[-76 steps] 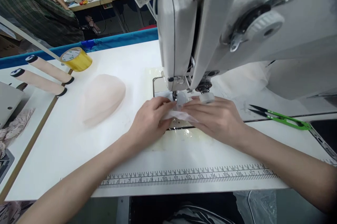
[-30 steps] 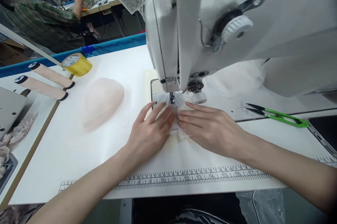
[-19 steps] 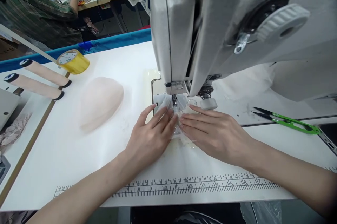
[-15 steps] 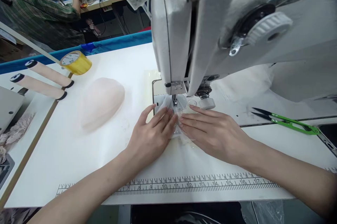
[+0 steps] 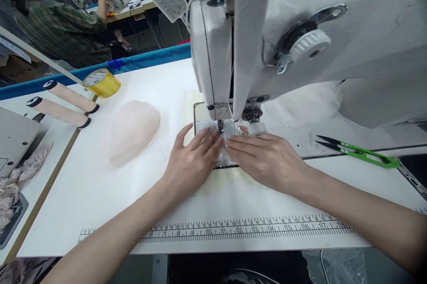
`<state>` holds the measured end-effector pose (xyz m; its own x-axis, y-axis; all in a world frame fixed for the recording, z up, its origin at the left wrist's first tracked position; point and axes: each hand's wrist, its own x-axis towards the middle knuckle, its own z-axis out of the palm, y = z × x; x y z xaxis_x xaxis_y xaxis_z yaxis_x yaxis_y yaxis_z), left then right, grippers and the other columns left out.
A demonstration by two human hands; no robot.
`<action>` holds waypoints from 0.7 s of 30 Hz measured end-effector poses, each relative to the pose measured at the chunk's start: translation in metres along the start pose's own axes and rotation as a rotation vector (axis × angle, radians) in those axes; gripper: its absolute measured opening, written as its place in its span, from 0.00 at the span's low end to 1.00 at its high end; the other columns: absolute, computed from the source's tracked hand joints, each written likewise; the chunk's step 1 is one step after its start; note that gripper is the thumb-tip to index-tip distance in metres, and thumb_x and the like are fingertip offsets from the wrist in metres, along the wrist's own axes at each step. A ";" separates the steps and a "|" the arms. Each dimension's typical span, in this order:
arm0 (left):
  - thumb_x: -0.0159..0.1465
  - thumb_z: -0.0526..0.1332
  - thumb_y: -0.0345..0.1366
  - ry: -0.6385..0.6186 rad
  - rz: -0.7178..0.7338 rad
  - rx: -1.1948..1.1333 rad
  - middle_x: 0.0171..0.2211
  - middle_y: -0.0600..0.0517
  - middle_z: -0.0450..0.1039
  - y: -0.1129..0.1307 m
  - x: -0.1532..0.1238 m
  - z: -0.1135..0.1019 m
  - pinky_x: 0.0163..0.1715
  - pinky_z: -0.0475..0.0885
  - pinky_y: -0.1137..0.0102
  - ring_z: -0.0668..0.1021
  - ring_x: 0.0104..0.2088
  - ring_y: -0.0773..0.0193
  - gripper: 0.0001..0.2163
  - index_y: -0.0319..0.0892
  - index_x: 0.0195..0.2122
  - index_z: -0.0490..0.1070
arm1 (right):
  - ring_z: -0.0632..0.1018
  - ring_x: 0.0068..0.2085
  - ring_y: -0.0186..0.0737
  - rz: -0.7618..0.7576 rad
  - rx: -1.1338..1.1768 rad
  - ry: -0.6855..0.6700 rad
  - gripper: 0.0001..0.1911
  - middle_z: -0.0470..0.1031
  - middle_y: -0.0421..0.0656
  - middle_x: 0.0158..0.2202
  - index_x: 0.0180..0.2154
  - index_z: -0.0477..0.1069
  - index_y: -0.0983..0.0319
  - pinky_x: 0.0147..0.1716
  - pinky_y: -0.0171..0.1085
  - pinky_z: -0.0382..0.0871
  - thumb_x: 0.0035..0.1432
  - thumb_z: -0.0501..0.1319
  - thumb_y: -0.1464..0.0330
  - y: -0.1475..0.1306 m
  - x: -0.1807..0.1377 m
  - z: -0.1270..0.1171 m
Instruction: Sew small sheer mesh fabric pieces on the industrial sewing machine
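My left hand (image 5: 191,159) lies palm down just left of the needle, thumb apart and fingers stretched flat on the machine bed. On the other side, my right hand (image 5: 273,159) rests flat, fingers straight and side by side, the tips close to the left fingertips. A thin, sheer whitish fabric (image 5: 225,158) is under the fingertips; most of it is hidden and its edges are hard to make out. Directly ahead of the fingers is the presser foot (image 5: 220,127) of the white sewing machine (image 5: 213,57).
A sheer pale pink cup-shaped piece (image 5: 135,130) lies left, near two thread cones (image 5: 62,112) and yellow tape (image 5: 106,86). Green thread snips (image 5: 363,154) lie right, beside a dark phone-like object (image 5: 415,168). A printed ruler (image 5: 240,229) runs along the front edge. Another person (image 5: 66,30) sits beyond.
The fingers have slid slightly forward towards the presser foot, and less of the sheer fabric shows around them. The whole view has shifted a little.
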<state>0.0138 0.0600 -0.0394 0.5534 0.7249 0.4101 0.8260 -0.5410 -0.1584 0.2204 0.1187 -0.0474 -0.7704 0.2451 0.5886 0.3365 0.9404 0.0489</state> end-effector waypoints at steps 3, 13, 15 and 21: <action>0.67 0.56 0.26 0.010 0.015 -0.018 0.50 0.45 0.75 0.005 -0.004 -0.004 0.57 0.63 0.52 0.76 0.52 0.57 0.12 0.37 0.51 0.72 | 0.80 0.45 0.42 -0.019 -0.037 -0.013 0.12 0.80 0.47 0.41 0.39 0.78 0.67 0.51 0.44 0.75 0.62 0.56 0.80 -0.001 -0.001 -0.001; 0.68 0.56 0.27 0.038 -0.016 -0.025 0.49 0.45 0.76 -0.001 -0.001 0.003 0.61 0.57 0.50 0.78 0.50 0.59 0.11 0.36 0.50 0.72 | 0.80 0.43 0.40 -0.002 -0.090 -0.010 0.11 0.80 0.45 0.42 0.40 0.78 0.68 0.55 0.44 0.71 0.64 0.56 0.78 0.003 0.002 0.004; 0.69 0.56 0.29 0.044 -0.025 -0.021 0.50 0.45 0.76 -0.001 -0.002 0.003 0.62 0.54 0.48 0.78 0.51 0.58 0.11 0.36 0.51 0.72 | 0.80 0.42 0.40 0.012 -0.103 -0.007 0.10 0.80 0.45 0.41 0.41 0.77 0.69 0.56 0.44 0.69 0.63 0.57 0.78 0.004 0.002 0.006; 0.69 0.57 0.33 0.017 -0.011 -0.042 0.48 0.45 0.77 0.012 -0.008 -0.007 0.63 0.55 0.50 0.78 0.50 0.57 0.12 0.35 0.51 0.72 | 0.78 0.47 0.43 -0.056 -0.161 -0.040 0.12 0.79 0.49 0.44 0.43 0.77 0.70 0.56 0.45 0.68 0.62 0.56 0.79 -0.001 -0.001 0.001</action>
<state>0.0187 0.0453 -0.0385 0.5424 0.7234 0.4272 0.8265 -0.5508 -0.1165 0.2201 0.1173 -0.0494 -0.8104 0.2055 0.5486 0.3721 0.9038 0.2111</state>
